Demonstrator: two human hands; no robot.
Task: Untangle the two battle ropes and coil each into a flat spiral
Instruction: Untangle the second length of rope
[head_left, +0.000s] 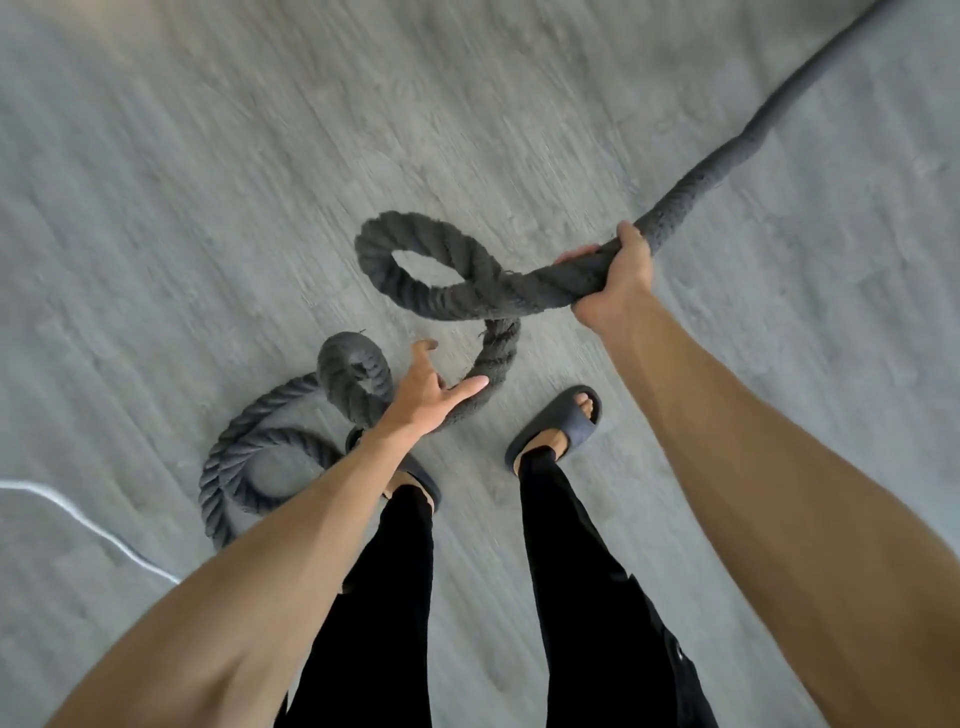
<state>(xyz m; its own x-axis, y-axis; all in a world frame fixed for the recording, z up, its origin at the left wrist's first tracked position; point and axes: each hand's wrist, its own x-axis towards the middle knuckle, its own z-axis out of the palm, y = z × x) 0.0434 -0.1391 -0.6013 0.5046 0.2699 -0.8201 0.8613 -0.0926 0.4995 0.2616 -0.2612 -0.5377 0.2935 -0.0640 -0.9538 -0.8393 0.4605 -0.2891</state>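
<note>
A thick dark grey battle rope (447, 291) forms a loop in the air in front of me. My right hand (615, 278) grips it where it runs off to the far upper right across the floor. From the loop the rope drops down behind my left hand (428, 392), whose fingers are spread and hold nothing. Left of my feet the rope lies on the floor in a small coil (249, 457) with an upright loop at its top. Only one rope can be told apart here.
The floor (208, 182) is grey wood-look planks. A thin white cable (88, 519) lies at the lower left. My feet, in dark slides (558, 423), stand just below the hanging rope; the left foot touches the coil.
</note>
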